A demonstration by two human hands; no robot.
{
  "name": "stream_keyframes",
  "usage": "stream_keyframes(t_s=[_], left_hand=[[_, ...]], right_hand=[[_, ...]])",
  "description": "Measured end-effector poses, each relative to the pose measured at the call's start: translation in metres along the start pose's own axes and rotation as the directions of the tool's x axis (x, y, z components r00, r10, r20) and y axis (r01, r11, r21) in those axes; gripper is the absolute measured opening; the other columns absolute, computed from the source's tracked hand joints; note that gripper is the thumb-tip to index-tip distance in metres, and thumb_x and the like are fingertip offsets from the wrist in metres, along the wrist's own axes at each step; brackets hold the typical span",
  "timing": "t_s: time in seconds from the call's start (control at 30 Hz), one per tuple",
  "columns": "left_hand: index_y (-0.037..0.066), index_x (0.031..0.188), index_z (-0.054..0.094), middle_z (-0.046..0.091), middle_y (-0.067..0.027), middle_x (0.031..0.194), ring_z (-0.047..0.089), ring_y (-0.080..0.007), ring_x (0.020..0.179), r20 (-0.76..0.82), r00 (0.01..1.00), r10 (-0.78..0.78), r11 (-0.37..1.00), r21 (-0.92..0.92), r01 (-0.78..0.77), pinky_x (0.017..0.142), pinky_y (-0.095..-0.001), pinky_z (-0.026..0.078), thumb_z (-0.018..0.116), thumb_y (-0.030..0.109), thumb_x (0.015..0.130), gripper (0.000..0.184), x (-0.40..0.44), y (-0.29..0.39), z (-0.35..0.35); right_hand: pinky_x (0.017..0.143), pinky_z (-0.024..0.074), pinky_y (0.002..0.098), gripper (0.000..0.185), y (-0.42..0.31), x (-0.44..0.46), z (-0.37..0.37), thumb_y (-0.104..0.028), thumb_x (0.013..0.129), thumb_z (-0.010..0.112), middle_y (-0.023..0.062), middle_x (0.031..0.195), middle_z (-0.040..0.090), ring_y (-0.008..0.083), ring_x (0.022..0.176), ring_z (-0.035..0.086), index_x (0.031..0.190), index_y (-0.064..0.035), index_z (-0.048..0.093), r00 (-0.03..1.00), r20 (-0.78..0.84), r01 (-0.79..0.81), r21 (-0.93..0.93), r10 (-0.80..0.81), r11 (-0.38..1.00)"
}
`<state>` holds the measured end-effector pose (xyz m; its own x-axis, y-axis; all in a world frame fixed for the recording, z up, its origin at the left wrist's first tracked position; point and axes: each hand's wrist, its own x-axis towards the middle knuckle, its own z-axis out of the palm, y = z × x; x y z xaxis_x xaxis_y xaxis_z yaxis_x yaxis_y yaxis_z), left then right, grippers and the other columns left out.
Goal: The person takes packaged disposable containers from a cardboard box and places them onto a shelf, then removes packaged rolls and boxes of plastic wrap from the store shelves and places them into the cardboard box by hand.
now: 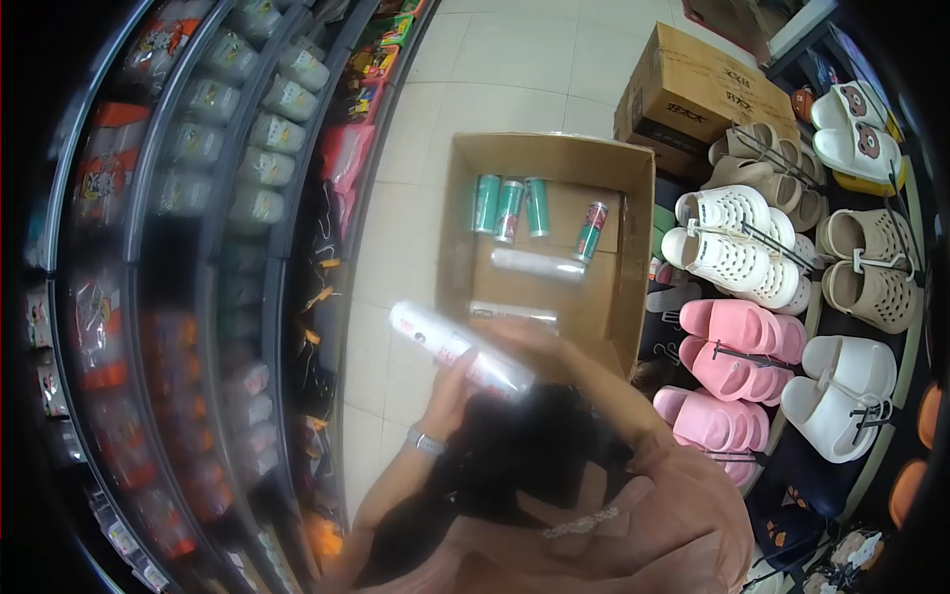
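Note:
My left hand [451, 396], with a watch at its wrist, is wrapped round a long white roll [421, 332] in clear wrapping. The roll slants across the near left corner of an open cardboard box [638, 267]. Beyond the roll, my right hand [520, 340] is smeared by motion over the near side of the box; its fingers cannot be made out. Inside the box lie several green-and-white tubes [536, 207] and a white roll [537, 264]. Another white roll [515, 316] lies nearer to me, just past my right hand.
Shelves of packaged goods [272, 132] run along the left. To the right are racks of white clogs [727, 247], pink slippers [737, 332] and other footwear. A closed brown carton [708, 84] stands behind the box at the right, on the tiled floor [515, 54].

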<state>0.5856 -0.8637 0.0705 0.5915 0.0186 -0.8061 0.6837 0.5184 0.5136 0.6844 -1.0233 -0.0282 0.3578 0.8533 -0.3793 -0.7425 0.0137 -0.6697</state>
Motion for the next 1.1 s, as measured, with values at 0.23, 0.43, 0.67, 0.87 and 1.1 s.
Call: stream_keyframes(t_s=[0.23,0.43,0.67,0.87,1.1], left_hand=[[0.005,0.131,0.044,0.055,-0.0075,0.118,0.060,-0.0159,0.098,0.071,0.996,0.055,0.966,0.249,-0.071,0.079,-0.0275,0.051,0.060,0.023,0.091,0.046,0.029,-0.014,0.022],[0.003,0.125,0.049,0.056,-0.0087,0.120,0.062,-0.0158,0.096,0.074,0.995,0.070,0.950,0.299,-0.089,0.080,-0.0276,0.050,0.059,0.019,0.091,0.038,0.024,-0.032,0.001],[0.003,0.112,0.057,0.063,-0.0072,0.105,0.062,-0.0138,0.091,-0.063,0.984,0.166,0.973,0.174,-0.153,0.077,-0.0257,0.050,0.058,0.018,0.091,0.025,-0.005,-0.039,-0.031],[0.003,0.110,0.058,0.064,-0.0068,0.103,0.062,-0.0136,0.089,-0.167,0.944,0.284,0.959,0.046,-0.280,0.076,-0.0258,0.049,0.057,0.018,0.092,0.024,-0.044,-0.068,-0.090],[0.005,0.109,0.059,0.063,-0.0063,0.104,0.062,-0.0158,0.091,-0.330,0.813,0.479,0.842,-0.089,-0.532,0.078,-0.0289,0.050,0.057,0.022,0.092,0.024,-0.110,-0.157,-0.198]], right_hand=[[0.087,0.0500,0.0315,0.059,-0.017,-0.027,-0.013,-0.025,0.087,0.065,0.0121,0.118,0.056,0.0172,0.103,0.059,0.133,0.0003,0.038,0.997,-0.083,0.021,0.232,-0.001,0.973],[0.086,0.0488,0.0367,0.077,0.047,0.004,-0.119,-0.025,0.066,0.078,0.0149,0.111,0.062,0.0278,0.099,0.061,0.131,-0.0050,0.043,0.891,-0.453,-0.229,-0.399,0.026,0.888],[0.083,0.0499,0.0403,0.035,0.124,0.021,-0.193,-0.018,0.070,0.063,0.0202,0.106,0.065,0.0325,0.097,0.063,0.103,-0.0088,0.069,0.780,-0.626,-0.588,-0.744,-0.021,0.316],[0.075,0.0502,0.0409,0.026,0.131,0.005,-0.170,-0.024,0.076,0.060,0.0204,0.085,0.068,0.0340,0.081,0.066,0.088,-0.0030,0.070,0.751,-0.646,-0.546,-0.726,-0.139,0.418],[0.052,0.0455,0.0222,0.008,0.102,0.056,-0.046,-0.007,0.087,0.057,0.0052,0.072,0.060,0.0113,0.060,0.058,0.084,-0.0004,0.061,0.799,-0.428,0.052,-0.652,-0.423,0.757]])
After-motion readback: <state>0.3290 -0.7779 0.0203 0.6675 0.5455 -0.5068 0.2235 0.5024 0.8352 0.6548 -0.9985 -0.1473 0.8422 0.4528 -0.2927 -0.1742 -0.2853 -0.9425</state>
